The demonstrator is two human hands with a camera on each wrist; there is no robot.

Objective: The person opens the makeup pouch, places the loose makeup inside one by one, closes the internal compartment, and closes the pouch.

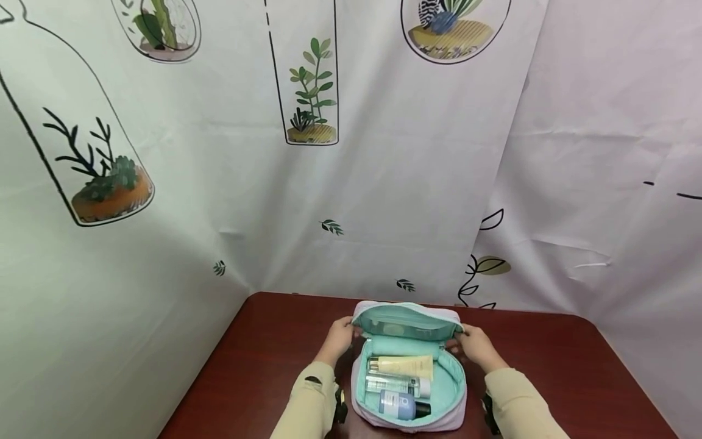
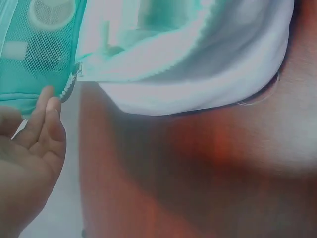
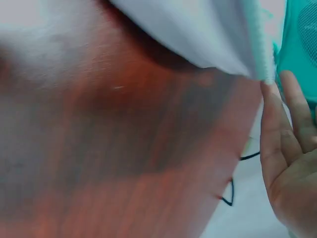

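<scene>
- Plainly, we see the two hands apart, with the bag [image 1: 457, 421] between them, its lid [image 1: 406, 322] raised.
- Our left hand [image 1: 339, 338] pinches the lid at its left edge, fingertips near the zipper [image 2: 73, 85].
- Our right hand [image 1: 476, 346] holds the lid's opposite edge, fingers stretched fairly straight in the right wrist view; its thumb is hardly visible there.
- Between the hands, we find a mesh pocket [image 2: 17, 77] inside the lid; a round, pale thing [image 2: 51, 11] shows through it, too veiled for us to name.
- Nearer to us than the hands, the bag's mint-lined body holds three things lying on their sides.
- Closest to the hands is a cream-coloured tube [image 1: 406, 367], cap end toward the left hand.
- Next comes a clear bottle [image 1: 389, 383], then a blue bottle [image 1: 397, 405], both capped toward the right hand.
- Around and below the hands we have the reddish-brown desk [image 1: 263, 378].
- Beyond them hangs a pale cloth [image 1: 395, 183] printed with plants.
</scene>
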